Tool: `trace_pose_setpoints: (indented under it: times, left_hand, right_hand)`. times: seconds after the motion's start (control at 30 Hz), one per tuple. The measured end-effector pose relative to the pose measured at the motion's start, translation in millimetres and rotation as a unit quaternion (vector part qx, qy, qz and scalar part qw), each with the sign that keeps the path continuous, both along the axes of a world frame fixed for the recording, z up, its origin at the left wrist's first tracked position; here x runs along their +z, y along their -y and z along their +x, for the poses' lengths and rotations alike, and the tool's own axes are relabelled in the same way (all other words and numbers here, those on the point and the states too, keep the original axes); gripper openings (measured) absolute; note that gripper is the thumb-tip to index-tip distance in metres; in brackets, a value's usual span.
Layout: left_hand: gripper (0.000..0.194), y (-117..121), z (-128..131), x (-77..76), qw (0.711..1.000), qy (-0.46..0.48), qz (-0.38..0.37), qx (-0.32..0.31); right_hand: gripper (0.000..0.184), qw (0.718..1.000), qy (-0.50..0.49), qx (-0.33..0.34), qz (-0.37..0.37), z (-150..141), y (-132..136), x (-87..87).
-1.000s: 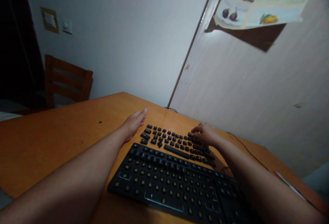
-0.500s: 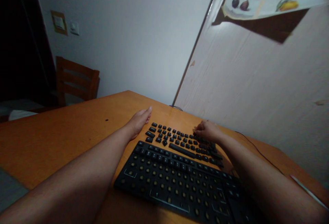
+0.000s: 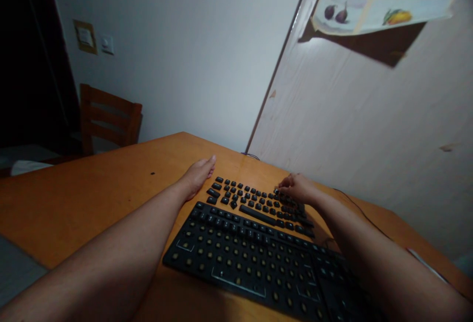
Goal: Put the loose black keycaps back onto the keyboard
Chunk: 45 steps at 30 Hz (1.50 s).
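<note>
Beyond a black keyboard [image 3: 236, 250] with most of its main keys off, loose black keycaps [image 3: 254, 198] lie in rows on the wooden table. My left hand [image 3: 199, 177] rests on its side on the table at the left end of these rows, fingers stretched forward, holding nothing visible. Over the right end of the rows is my right hand [image 3: 297, 187], its fingers pinched at a small keycap [image 3: 276, 191] that looks tilted. That hand partly hides the keycaps under it. A long space bar keycap [image 3: 257, 214] lies nearest the keyboard.
The wooden table [image 3: 111, 184] meets the wall and a pale panel at the back. A thin cable [image 3: 364, 213] runs along the right side. A wooden chair [image 3: 111, 115] stands beyond the far left edge. Fruit pictures [image 3: 369, 4] hang on the panel.
The view has shifted slightly. A keycap at my right fingertips now shows more plainly, tilted. My left hand has stayed in place on the table.
</note>
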<state>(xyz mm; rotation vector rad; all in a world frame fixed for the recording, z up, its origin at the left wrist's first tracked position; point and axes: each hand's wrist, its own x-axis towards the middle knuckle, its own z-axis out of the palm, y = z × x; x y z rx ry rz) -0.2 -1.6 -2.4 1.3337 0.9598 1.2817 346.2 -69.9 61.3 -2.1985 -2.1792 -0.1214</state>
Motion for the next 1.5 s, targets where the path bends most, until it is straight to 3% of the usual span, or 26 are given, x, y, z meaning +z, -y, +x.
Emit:
trace_pose_setpoints:
  times: [0.33,0.53,0.77,0.83,0.9,0.97,1.03,1.17,1.3,1.4,1.5]
  left_hand:
    - [0.046,6.5,0.7,2.6,1.000,-0.008,-0.001,-0.006]
    - [0.049,1.1,0.0,-0.7,1.000,-0.024,0.004,0.001]
    - [0.049,5.0,-0.4,3.8,1.000,-0.012,0.006,0.007]
    - [0.044,8.3,-1.1,12.5,1.000,0.005,0.020,0.017]
    - [0.038,10.9,-2.4,23.7,0.995,0.040,0.058,0.072]
    - [0.032,13.5,-3.2,36.1,0.988,0.060,0.096,0.110]
    - [0.028,18.1,-2.0,48.8,0.987,0.039,0.108,0.108]
    - [0.026,41.7,12.9,74.8,0.989,-0.055,0.130,0.044]
    - [0.021,86.3,42.7,94.8,0.968,-0.147,0.195,-0.053]
    - [0.022,124.6,63.5,95.2,0.944,-0.200,0.228,-0.128]
    - [0.023,156.4,76.0,84.4,0.919,-0.233,0.262,-0.179]
  right_hand:
    - [0.014,0.998,-0.058,-0.025,-0.009,-1.9,-17.1,-15.3]
    - [0.013,0.988,-0.153,-0.014,0.007,-4.0,-8.8,-7.7]
    - [0.026,0.956,-0.291,0.042,0.012,-23.4,66.8,9.5]
    - [0.026,0.940,-0.333,0.066,0.007,-29.2,93.1,10.8]
    - [0.026,0.929,-0.360,0.088,0.007,-33.9,115.6,10.0]
    - [0.024,0.928,-0.357,0.101,0.011,-37.8,132.4,6.9]
    - [0.022,0.932,-0.347,0.106,0.018,-41.1,143.3,1.7]
    - [0.022,0.921,-0.372,0.101,0.056,-48.4,153.7,-10.5]
    - [0.023,0.884,-0.453,0.092,0.071,-57.4,159.0,-14.3]
    - [0.023,0.855,-0.509,0.079,0.064,-60.1,161.1,-12.0]
    - [0.025,0.842,-0.532,0.071,0.061,-58.5,161.1,-10.8]
